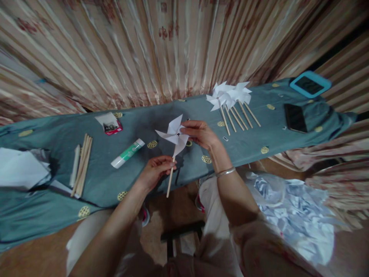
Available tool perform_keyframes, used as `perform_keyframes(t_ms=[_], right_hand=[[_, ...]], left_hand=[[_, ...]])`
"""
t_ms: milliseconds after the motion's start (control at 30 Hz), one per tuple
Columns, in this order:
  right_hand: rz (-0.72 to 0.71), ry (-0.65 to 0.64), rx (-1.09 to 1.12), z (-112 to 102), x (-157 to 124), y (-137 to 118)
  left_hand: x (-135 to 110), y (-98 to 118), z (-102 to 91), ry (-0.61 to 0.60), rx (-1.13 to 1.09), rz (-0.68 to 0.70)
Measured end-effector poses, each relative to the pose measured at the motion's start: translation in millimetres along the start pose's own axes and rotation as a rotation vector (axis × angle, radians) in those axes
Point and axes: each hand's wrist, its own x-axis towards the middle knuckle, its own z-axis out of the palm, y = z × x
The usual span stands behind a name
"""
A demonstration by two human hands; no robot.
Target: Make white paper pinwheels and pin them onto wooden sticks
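Observation:
My left hand (157,168) is closed round the wooden stick (170,181) of a white paper pinwheel (174,134), holding it upright over the blue-grey cloth-covered table (57,142). My right hand (199,132) pinches the pinwheel's head at its right side, beside the small pin at its centre. A silver bangle sits on my right wrist.
Several finished white pinwheels (229,96) on sticks lie at the back right. A green-and-white glue stick (127,153), a bundle of wooden sticks (82,164), a small red packet (111,125) and white paper (20,169) lie left. A black phone (295,117) and a blue-cased device (310,84) lie right.

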Motion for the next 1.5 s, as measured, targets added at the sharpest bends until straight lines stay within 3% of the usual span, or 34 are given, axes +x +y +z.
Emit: perform_keyframes(t_ms=[400,967,1500], right_hand=[[0.002,-0.004,0.009,8,-1,-1],[-0.024,0.117,0.045,14,1,4],[-0.08,0.052,0.059,15,3,7]], left_hand=[[1,0,-3.0,0.007,-0.008,0.028],[1,2,-0.3,0.039,0.014,0.019],[3,-1,-6.4,0.06,0.048,0.086]])
